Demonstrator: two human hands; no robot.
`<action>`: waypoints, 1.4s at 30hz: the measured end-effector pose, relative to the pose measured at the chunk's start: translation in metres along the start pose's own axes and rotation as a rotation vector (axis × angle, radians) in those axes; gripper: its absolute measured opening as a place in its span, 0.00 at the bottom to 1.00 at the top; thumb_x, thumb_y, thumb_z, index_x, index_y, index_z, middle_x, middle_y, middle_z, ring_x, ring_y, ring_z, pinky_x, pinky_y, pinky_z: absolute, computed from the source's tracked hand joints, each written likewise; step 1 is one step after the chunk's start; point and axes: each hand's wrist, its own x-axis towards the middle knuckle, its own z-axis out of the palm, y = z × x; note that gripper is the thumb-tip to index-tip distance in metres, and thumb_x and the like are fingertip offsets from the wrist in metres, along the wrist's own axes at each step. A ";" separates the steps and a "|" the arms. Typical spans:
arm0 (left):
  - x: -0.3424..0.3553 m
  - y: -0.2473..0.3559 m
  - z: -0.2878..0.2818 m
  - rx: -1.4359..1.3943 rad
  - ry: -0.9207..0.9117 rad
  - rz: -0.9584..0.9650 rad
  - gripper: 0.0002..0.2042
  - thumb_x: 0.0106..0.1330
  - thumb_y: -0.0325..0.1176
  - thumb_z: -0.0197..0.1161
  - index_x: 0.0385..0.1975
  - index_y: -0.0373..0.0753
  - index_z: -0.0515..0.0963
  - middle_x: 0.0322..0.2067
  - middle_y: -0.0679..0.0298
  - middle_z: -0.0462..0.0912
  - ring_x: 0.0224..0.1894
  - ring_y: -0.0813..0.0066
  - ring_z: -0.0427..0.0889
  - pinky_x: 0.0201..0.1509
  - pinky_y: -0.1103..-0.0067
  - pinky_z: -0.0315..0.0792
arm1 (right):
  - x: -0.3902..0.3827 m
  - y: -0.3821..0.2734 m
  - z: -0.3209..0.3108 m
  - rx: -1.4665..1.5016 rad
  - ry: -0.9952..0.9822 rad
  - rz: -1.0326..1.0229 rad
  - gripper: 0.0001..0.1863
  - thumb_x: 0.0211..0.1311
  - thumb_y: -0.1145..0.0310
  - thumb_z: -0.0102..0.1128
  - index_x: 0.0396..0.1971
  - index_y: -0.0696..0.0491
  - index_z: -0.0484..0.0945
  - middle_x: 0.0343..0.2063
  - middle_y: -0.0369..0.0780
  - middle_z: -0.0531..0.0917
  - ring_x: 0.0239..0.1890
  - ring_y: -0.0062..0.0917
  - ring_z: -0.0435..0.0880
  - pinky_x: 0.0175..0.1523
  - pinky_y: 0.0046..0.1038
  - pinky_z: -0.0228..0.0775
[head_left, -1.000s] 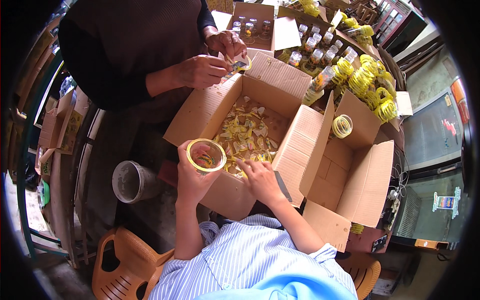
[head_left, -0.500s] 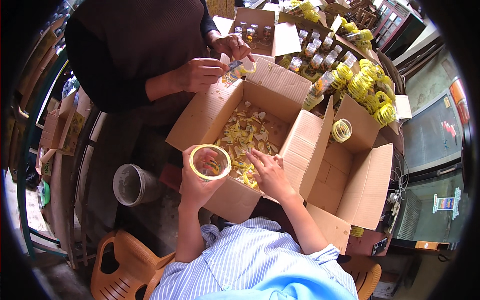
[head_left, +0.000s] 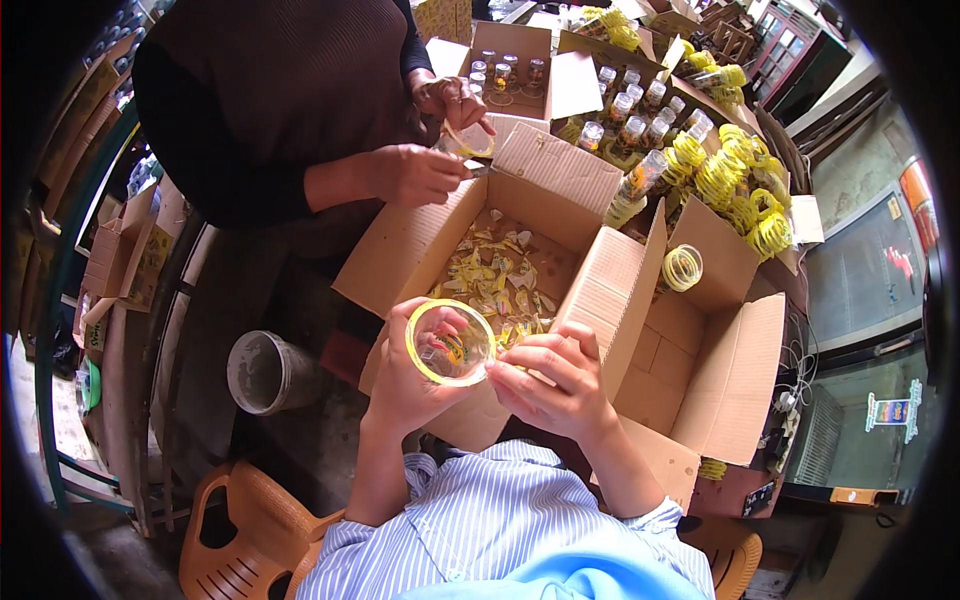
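My left hand [head_left: 402, 372] is wrapped around a clear plastic cup [head_left: 440, 350] with a yellow rim, its mouth tilted up toward me. At the rim's right side, my right hand [head_left: 555, 385] has its fingertips bent and pinched together. Whatever lies between those fingertips is too small to make out. Just beyond both hands stands an open cardboard box [head_left: 612, 290] with yellow and white scraps [head_left: 492, 268] across its bottom. Over its far left corner, a co-worker's hand [head_left: 420, 175] has a small flat blade, and the other hand holds a similar cup [head_left: 468, 140].
A second open cardboard box [head_left: 735, 385] stands at the right, with stacked cups [head_left: 682, 267] at its far flap. Beyond are yellow rings [head_left: 722, 180] and several upright cups [head_left: 632, 128]. A bucket [head_left: 262, 372] and an orange chair [head_left: 245, 530] are at the left.
My right hand has come back from over the scraps to the cup's rim. The cup in my left hand has shifted right. The co-worker's cup and blade hand have moved lower and apart.
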 end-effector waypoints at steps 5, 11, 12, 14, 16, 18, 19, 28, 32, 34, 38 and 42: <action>0.000 0.009 0.002 0.076 -0.007 0.009 0.35 0.41 0.34 0.75 0.48 0.38 0.59 0.36 0.62 0.77 0.38 0.74 0.77 0.42 0.79 0.73 | -0.002 -0.001 -0.003 0.018 -0.035 -0.066 0.09 0.45 0.70 0.64 0.30 0.50 0.80 0.29 0.31 0.78 0.32 0.18 0.79 0.42 0.26 0.67; -0.001 0.012 0.004 0.086 -0.019 -0.026 0.35 0.41 0.35 0.75 0.48 0.38 0.60 0.36 0.62 0.77 0.38 0.73 0.78 0.41 0.79 0.73 | -0.009 0.002 -0.001 0.137 -0.034 -0.035 0.12 0.41 0.72 0.65 0.30 0.55 0.79 0.30 0.37 0.79 0.34 0.25 0.81 0.40 0.27 0.74; -0.001 0.012 0.005 0.089 -0.016 -0.021 0.35 0.41 0.35 0.75 0.48 0.38 0.60 0.36 0.61 0.77 0.38 0.73 0.78 0.41 0.78 0.73 | -0.010 0.002 -0.001 0.139 -0.033 -0.020 0.12 0.41 0.72 0.65 0.30 0.56 0.79 0.30 0.37 0.79 0.35 0.26 0.82 0.40 0.27 0.75; -0.001 0.012 0.005 0.096 -0.009 -0.012 0.35 0.41 0.35 0.75 0.48 0.38 0.60 0.36 0.61 0.77 0.38 0.72 0.78 0.41 0.78 0.73 | -0.009 0.002 -0.002 0.128 -0.048 -0.029 0.12 0.41 0.72 0.65 0.30 0.55 0.79 0.30 0.38 0.79 0.34 0.26 0.82 0.40 0.27 0.75; -0.002 0.011 0.004 0.095 -0.014 -0.012 0.35 0.41 0.35 0.75 0.48 0.38 0.60 0.36 0.61 0.77 0.38 0.72 0.78 0.41 0.78 0.73 | -0.007 0.001 -0.004 0.123 -0.063 -0.041 0.12 0.41 0.72 0.64 0.30 0.55 0.78 0.30 0.38 0.79 0.34 0.25 0.82 0.40 0.27 0.75; -0.002 0.010 0.004 0.098 -0.017 -0.006 0.35 0.41 0.35 0.75 0.48 0.38 0.60 0.36 0.61 0.77 0.38 0.71 0.78 0.41 0.78 0.73 | -0.005 0.002 -0.005 0.125 -0.077 -0.059 0.12 0.42 0.72 0.64 0.30 0.55 0.78 0.30 0.38 0.79 0.34 0.25 0.82 0.41 0.27 0.75; -0.002 0.011 0.003 0.101 -0.018 0.001 0.35 0.41 0.35 0.75 0.48 0.38 0.59 0.36 0.61 0.77 0.38 0.71 0.78 0.41 0.78 0.73 | -0.004 0.001 -0.006 0.120 -0.077 -0.051 0.11 0.41 0.73 0.65 0.29 0.55 0.78 0.29 0.37 0.79 0.32 0.25 0.82 0.41 0.28 0.75; -0.002 0.014 -0.001 0.068 -0.058 0.126 0.36 0.41 0.32 0.76 0.49 0.37 0.58 0.36 0.58 0.77 0.41 0.68 0.80 0.44 0.76 0.75 | 0.003 -0.004 -0.010 0.131 -0.066 -0.067 0.07 0.44 0.75 0.63 0.27 0.55 0.77 0.32 0.38 0.79 0.40 0.31 0.83 0.41 0.30 0.76; -0.004 0.008 0.000 0.054 -0.050 0.175 0.37 0.41 0.32 0.76 0.49 0.37 0.57 0.38 0.57 0.77 0.41 0.67 0.80 0.46 0.76 0.75 | -0.001 -0.007 -0.006 0.242 -0.061 -0.009 0.09 0.43 0.77 0.64 0.28 0.60 0.76 0.33 0.40 0.77 0.43 0.34 0.82 0.38 0.29 0.80; -0.005 0.005 0.002 0.021 -0.034 0.176 0.37 0.41 0.32 0.76 0.49 0.37 0.57 0.38 0.57 0.77 0.42 0.68 0.80 0.46 0.75 0.75 | -0.004 -0.008 -0.003 0.294 -0.041 0.048 0.09 0.44 0.80 0.63 0.28 0.60 0.76 0.33 0.40 0.77 0.42 0.34 0.82 0.38 0.27 0.79; -0.004 0.010 0.004 -0.013 -0.052 0.210 0.37 0.40 0.31 0.77 0.49 0.37 0.58 0.37 0.58 0.77 0.42 0.68 0.80 0.46 0.76 0.75 | -0.005 -0.005 0.002 0.421 0.038 0.180 0.09 0.45 0.83 0.60 0.28 0.59 0.75 0.33 0.40 0.78 0.43 0.34 0.81 0.42 0.27 0.78; -0.007 0.009 0.003 -0.110 0.007 0.144 0.37 0.39 0.31 0.77 0.48 0.37 0.60 0.37 0.59 0.77 0.41 0.70 0.80 0.44 0.77 0.75 | -0.003 0.013 0.001 0.362 0.120 0.215 0.10 0.43 0.85 0.59 0.26 0.57 0.74 0.31 0.41 0.77 0.42 0.35 0.80 0.46 0.31 0.74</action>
